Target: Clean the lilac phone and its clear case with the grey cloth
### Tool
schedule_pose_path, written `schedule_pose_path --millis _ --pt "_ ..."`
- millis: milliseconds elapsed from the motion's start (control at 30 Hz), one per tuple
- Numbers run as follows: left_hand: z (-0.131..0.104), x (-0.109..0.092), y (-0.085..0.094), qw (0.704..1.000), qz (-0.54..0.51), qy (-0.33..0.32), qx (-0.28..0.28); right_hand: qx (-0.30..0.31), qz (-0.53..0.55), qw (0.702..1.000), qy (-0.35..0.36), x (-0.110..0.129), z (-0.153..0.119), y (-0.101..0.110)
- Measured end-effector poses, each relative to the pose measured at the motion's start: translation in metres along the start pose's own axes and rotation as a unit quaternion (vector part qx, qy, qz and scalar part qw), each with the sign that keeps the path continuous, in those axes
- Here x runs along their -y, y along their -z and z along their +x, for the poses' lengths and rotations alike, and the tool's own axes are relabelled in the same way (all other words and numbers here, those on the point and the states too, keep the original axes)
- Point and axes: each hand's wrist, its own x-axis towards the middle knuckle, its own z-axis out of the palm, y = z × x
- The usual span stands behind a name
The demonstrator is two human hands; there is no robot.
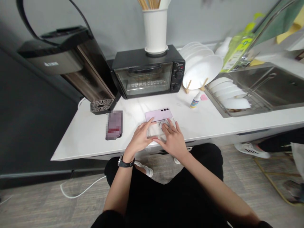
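Note:
A clear phone case (155, 129) with a round ring on it lies on the white counter between my hands. My left hand (139, 136) grips its left end, with the thumb at the near edge and the fingers at the far edge. Spread over the right part, my right hand (175, 141) has fingertips at the ring (163, 123) and its thumb at the near edge, close to the left thumb. Just beyond the case lies a lilac phone (156, 114), back up, its camera lenses toward the right. My fingers cover part of the case.
A pixelated dark phone-like object (114, 125) lies to the left, before a drink dispenser (80, 63). Behind stand a toaster oven (144, 76), plates (201, 71) in a rack and a small spray bottle (195, 100). The sink (280, 82) is at right.

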Motion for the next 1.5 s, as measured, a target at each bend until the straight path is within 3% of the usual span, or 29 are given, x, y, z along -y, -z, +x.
schedule_pose_path --millis 300,500,1000,1233,1500 --pt "-0.001 -0.002 0.000 1.000 -0.009 0.009 0.005 0.041 0.098 0.990 0.089 0.019 0.001 0.002" --pt "-0.003 -0.005 0.002 0.999 -0.019 0.023 -0.012 0.067 0.099 0.987 0.109 0.011 -0.001 0.010" --pt "0.001 -0.005 0.003 1.000 -0.020 0.021 0.009 0.035 -0.019 0.999 -0.020 -0.023 -0.020 0.024" --pt "0.003 -0.001 0.001 1.000 -0.019 0.013 0.004 0.005 -0.004 0.999 -0.054 -0.001 0.003 0.001" --pt "0.001 0.003 0.000 1.000 -0.022 0.011 0.011 0.042 0.084 0.994 0.047 0.024 0.007 -0.005"
